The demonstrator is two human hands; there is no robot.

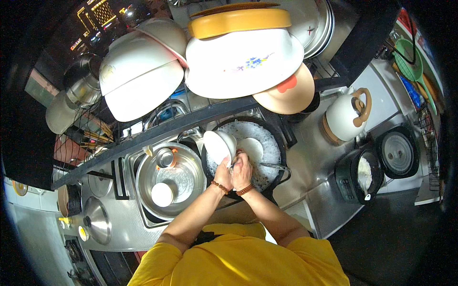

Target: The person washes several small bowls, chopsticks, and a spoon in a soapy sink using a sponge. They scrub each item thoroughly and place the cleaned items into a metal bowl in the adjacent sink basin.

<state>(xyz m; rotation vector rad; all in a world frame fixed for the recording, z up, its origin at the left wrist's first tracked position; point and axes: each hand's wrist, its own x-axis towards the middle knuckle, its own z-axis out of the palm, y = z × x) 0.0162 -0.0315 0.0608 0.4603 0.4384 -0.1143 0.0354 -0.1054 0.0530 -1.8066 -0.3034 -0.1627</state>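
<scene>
My left hand (223, 176) grips the lower rim of a white bowl (219, 146), tilted on its side above a dark wok (282, 157) of foamy water. Against it, my right hand (242, 172) is closed around something small; its fingers hide most of that thing, which I cannot name. Another white bowl (252, 148) lies in the suds (270, 143) just beyond my right hand. To the left, a steel basin (141, 193) in the sink holds a white bowl (162, 195) and a small steel cup (165, 158).
A dish rack's black front bar (157, 137) crosses above the sink, with large white bowls (143, 78) over it. A faucet (191, 133) stands between basin and wok. At right are a white kettle (345, 116) and an uncovered rice cooker (345, 178); a steel lid (97, 221) lies left.
</scene>
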